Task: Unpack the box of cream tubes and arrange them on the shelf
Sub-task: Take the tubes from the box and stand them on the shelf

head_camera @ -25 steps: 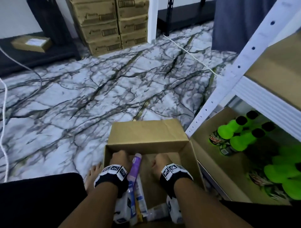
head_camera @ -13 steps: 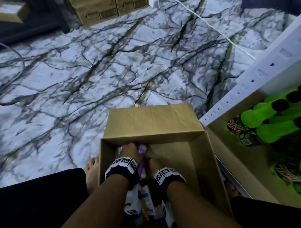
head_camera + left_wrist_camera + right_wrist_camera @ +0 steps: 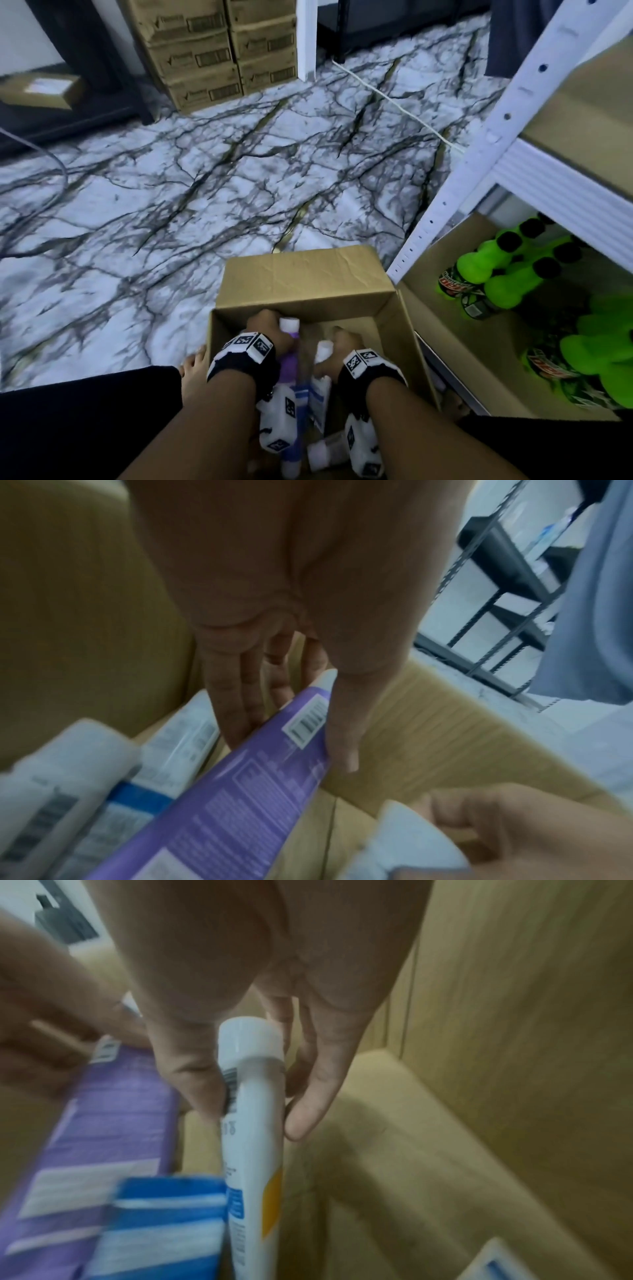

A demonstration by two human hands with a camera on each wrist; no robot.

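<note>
Both hands in the cardboard box, each holding a tube.

The purple tube lies pinched between the left hand's fingers and thumb, cap end up. The white tube stands in the right hand's grip, just right of it. Green bottles lie on the shelf beyond.

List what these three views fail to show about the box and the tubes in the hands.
- Cardboard box floor: head view, hidden by both forearms and tubes, so no tube count.
- Purple tube print: left wrist view, too blurred to read; lower end cut off by the edge.
- White tube label: right wrist view, blurred, partly behind the right hand's fingers.
</note>
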